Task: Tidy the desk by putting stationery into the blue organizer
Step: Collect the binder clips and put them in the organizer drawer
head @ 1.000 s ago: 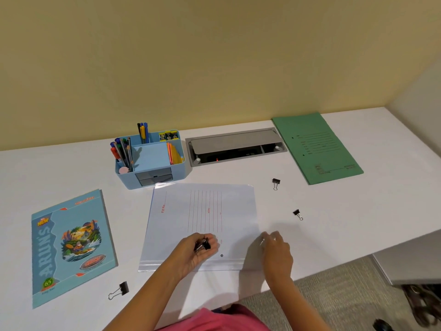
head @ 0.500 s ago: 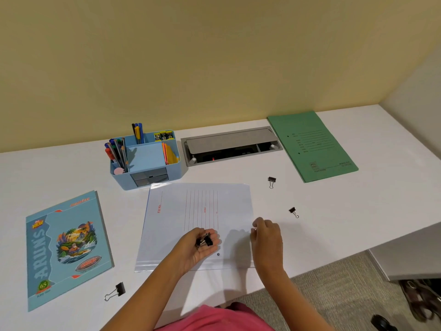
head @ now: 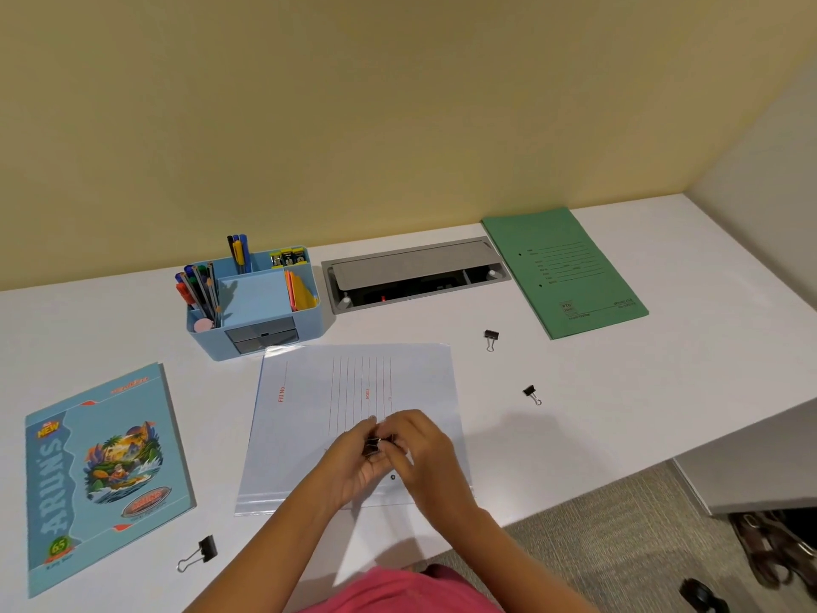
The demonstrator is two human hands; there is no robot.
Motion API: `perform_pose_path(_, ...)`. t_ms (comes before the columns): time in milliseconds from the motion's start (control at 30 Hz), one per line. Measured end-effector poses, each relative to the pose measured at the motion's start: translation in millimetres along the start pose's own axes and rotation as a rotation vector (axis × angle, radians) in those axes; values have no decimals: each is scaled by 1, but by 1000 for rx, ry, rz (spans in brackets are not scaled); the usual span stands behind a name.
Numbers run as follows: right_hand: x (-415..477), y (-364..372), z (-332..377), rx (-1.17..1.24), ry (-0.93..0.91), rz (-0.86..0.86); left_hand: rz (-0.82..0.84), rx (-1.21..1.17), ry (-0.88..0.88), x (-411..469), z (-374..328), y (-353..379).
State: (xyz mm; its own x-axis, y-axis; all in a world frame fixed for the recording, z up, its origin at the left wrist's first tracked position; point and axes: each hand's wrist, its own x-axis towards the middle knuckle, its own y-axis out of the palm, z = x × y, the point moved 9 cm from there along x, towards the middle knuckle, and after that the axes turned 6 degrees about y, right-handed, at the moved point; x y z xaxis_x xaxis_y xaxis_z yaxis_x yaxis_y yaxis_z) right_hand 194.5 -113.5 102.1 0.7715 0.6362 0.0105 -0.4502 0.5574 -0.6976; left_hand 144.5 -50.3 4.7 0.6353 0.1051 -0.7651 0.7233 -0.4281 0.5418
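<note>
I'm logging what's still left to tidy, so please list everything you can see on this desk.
blue organizer: 1, light blue, back left of the desk
pens: several, mixed colours, upright in the organizer's left and back compartments
sticky notes: one stack, orange and yellow, organizer's right compartment
file sleeve: 1, clear over a white sheet, centre
notebook: 1, blue, left
folder: 1, green, back right
cable hatch: 1, grey, set into the desk at the back
loose binder clips: 3, black, two right of the sleeve, one near the notebook's front corner
held binder clips: count hidden, black, between the hands
desk: 1, white
left hand: grips the held clips
right hand: pinches them too
</note>
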Motion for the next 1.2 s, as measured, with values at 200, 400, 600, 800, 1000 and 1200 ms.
perform_pose_path(200, 16, -48, -74, -116, 149, -255, 12, 51, 10, 8, -1, -1)
perform_pose_path(400, 27, -86, -182, -337, 560, -251, 25, 34, -7, 9, 3, 2)
perform_pose_path(600, 29, -96, -212, -388, 674, -130, 24, 29, 7, 8, -2, 3)
perform_pose_path(800, 23, -98, -202, -561, 606, -184, 14, 7, 18, 6, -8, 4)
perform_pose_path(1000, 26, -105, -173, -395, 475, -340, 4, 31, 25, 7, -8, 4)
perform_pose_path(1200, 25, -74, -64, -200, 61, -339, 29, 48, 8, 5, -6, 15)
